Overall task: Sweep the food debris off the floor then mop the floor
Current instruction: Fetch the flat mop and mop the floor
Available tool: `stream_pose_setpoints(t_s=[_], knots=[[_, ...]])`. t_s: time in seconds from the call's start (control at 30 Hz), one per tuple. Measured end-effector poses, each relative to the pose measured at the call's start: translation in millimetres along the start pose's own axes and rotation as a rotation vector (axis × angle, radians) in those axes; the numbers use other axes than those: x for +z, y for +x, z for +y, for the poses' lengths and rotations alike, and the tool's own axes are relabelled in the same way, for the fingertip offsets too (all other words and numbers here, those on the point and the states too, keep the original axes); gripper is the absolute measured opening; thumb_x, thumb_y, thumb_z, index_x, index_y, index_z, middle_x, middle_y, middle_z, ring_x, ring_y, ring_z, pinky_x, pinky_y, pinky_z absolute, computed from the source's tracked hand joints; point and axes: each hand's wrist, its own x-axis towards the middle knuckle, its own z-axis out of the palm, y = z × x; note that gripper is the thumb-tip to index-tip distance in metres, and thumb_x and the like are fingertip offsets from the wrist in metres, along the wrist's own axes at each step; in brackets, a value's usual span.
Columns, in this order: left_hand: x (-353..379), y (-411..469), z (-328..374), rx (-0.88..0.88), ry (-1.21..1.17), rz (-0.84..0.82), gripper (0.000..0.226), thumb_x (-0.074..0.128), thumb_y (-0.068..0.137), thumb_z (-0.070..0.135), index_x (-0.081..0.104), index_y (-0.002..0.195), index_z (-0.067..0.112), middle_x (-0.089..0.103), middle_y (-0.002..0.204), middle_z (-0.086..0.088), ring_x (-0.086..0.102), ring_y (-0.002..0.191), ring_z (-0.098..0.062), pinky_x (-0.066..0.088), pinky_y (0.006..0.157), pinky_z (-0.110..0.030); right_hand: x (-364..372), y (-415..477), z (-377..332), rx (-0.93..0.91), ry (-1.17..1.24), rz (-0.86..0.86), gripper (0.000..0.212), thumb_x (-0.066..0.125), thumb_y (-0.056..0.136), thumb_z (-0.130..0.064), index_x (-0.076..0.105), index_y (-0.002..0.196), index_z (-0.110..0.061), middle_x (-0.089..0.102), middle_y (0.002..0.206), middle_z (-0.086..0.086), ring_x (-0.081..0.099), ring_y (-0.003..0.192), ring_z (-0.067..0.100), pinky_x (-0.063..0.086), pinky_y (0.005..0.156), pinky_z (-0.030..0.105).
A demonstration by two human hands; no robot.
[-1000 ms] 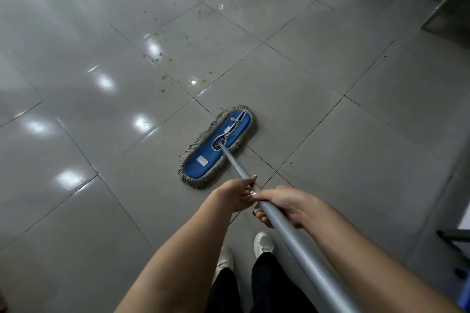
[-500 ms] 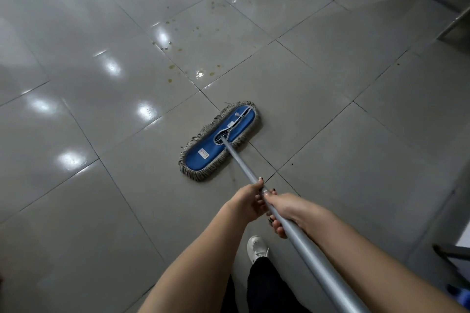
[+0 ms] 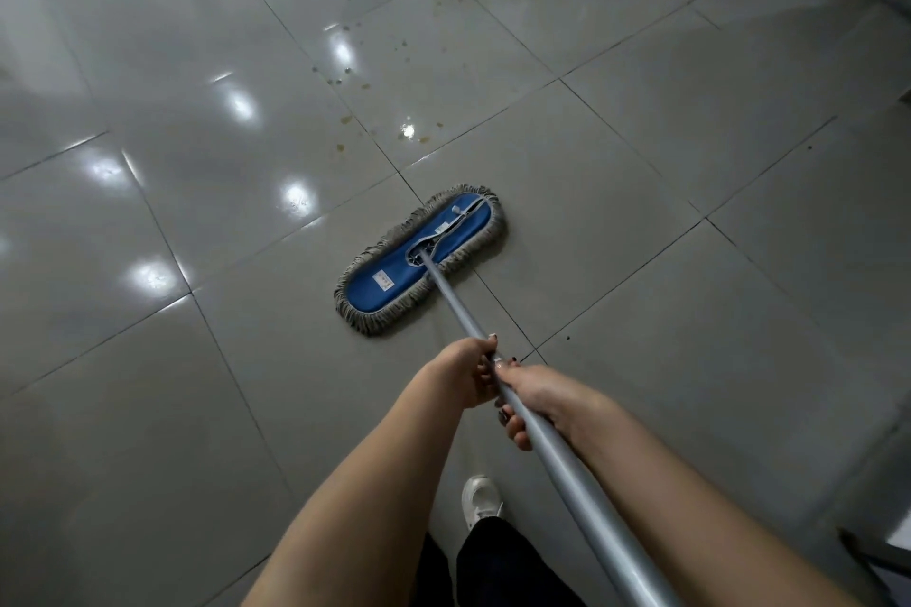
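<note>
Forward of the grip, the mop head (image 3: 394, 274) has edged nearer the brownish spots (image 3: 343, 118). The left hand (image 3: 466, 372) sits just ahead of the right hand (image 3: 540, 397), both clamped round the handle (image 3: 567, 463). A hasty push could smear the spots wider.

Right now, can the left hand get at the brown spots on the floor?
Probably not directly. The left hand grips the handle, and the spots lie beyond the mop head. Nothing blocks them; they look too far without a step.
</note>
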Motion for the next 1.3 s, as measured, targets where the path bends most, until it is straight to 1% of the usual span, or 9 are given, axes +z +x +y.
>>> stream_pose_setpoints(t_s=[0.07, 0.23, 0.33, 0.43, 0.7, 0.83, 1.0, 1.17, 1.3], knots=[[0.4, 2.7, 15.8, -0.020, 0.001, 0.036, 0.031, 0.053, 0.095, 0.025, 0.048, 0.071, 0.005, 0.055, 0.036, -0.006, 0.055, 0.028, -0.015, 0.044, 0.032, -0.015, 0.4, 4.0, -12.6, -0.008, 0.011, -0.008, 0.040, 0.041, 0.098, -0.044, 0.041, 0.075, -0.011, 0.040, 0.054, 0.003, 0.039, 0.021, 0.008, 0.035, 0.029, 0.011], [-9.9, 17.7, 55.9, 0.002, -0.037, 0.055, 0.034, 0.055, 0.093, 0.028, 0.049, 0.068, 0.006, 0.056, 0.039, -0.006, 0.054, 0.027, -0.013, 0.044, 0.032, -0.015, 9.8, 18.7, -54.9, -0.032, 0.008, -0.028, 0.044, 0.040, 0.098, -0.045, 0.043, 0.072, -0.009, 0.040, 0.047, 0.002, 0.038, 0.022, 0.007, 0.034, 0.028, 0.011], [-24.1, 23.9, 83.6, 0.018, -0.041, 0.043, 0.032, 0.055, 0.093, 0.028, 0.050, 0.072, 0.005, 0.059, 0.057, -0.007, 0.059, 0.040, -0.015, 0.045, 0.034, -0.017, 23.0, 27.4, -83.9, -0.020, -0.016, -0.025, 0.046, 0.040, 0.098, -0.045, 0.043, 0.071, -0.008, 0.040, 0.042, 0.001, 0.037, 0.022, 0.007, 0.034, 0.028, 0.012], [-40.8, 29.2, 116.4, 0.017, -0.010, 0.023, 0.030, 0.054, 0.094, 0.028, 0.050, 0.074, 0.005, 0.057, 0.070, -0.007, 0.057, 0.060, -0.016, 0.048, 0.047, -0.027, 36.8, 36.8, -114.8, -0.014, -0.020, -0.030, 0.046, 0.040, 0.098, -0.045, 0.043, 0.071, -0.007, 0.039, 0.048, 0.002, 0.037, 0.021, 0.007, 0.033, 0.028, 0.011], [-95.5, 31.6, 229.5, 0.021, 0.084, 0.006, 0.029, 0.054, 0.094, 0.028, 0.050, 0.079, 0.004, 0.055, 0.075, -0.008, 0.055, 0.065, -0.016, 0.047, 0.053, -0.026, 95.1, 61.2, -222.6, 0.014, -0.021, -0.011, 0.048, 0.039, 0.097, -0.049, 0.043, 0.072, -0.008, 0.039, 0.051, 0.003, 0.037, 0.021, 0.008, 0.034, 0.028, 0.011], [-114.0, 35.5, 276.0, 0.022, 0.130, 0.005, 0.029, 0.054, 0.094, 0.028, 0.048, 0.077, 0.004, 0.054, 0.076, -0.008, 0.054, 0.066, -0.016, 0.049, 0.063, -0.026, 116.7, 71.6, -265.9, 0.016, 0.017, -0.007, 0.046, 0.040, 0.096, -0.050, 0.042, 0.075, -0.010, 0.039, 0.052, 0.003, 0.037, 0.021, 0.008, 0.034, 0.029, 0.011], [-129.5, 38.0, 332.3, 0.029, 0.167, 0.014, 0.031, 0.053, 0.094, 0.028, 0.046, 0.074, 0.006, 0.050, 0.073, -0.007, 0.051, 0.063, -0.016, 0.047, 0.056, -0.024, 133.7, 83.7, -319.9, 0.031, 0.018, -0.013, 0.046, 0.038, 0.096, -0.051, 0.043, 0.075, -0.011, 0.042, 0.035, 0.000, 0.038, 0.021, 0.008, 0.035, 0.029, 0.012], [-139.6, 39.1, 386.5, 0.008, 0.200, -0.001, 0.032, 0.052, 0.095, 0.028, 0.045, 0.072, 0.007, 0.048, 0.070, -0.006, 0.050, 0.060, -0.015, 0.047, 0.053, -0.024, 142.7, 96.0, -370.3, 0.040, 0.014, -0.022, 0.049, 0.038, 0.096, -0.051, 0.044, 0.074, -0.008, 0.042, 0.032, 0.000, 0.038, 0.021, 0.008, 0.035, 0.029, 0.012], [-145.8, 40.9, 439.0, 0.021, 0.213, 0.005, 0.033, 0.050, 0.096, 0.028, 0.043, 0.071, 0.008, 0.047, 0.069, -0.005, 0.049, 0.059, -0.014, 0.047, 0.045, -0.021, 148.6, 111.5, -420.8, 0.042, 0.017, -0.019, 0.051, 0.038, 0.096, -0.051, 0.045, 0.072, -0.006, 0.042, 0.032, 0.000, 0.038, 0.021, 0.009, 0.034, 0.029, 0.011]])
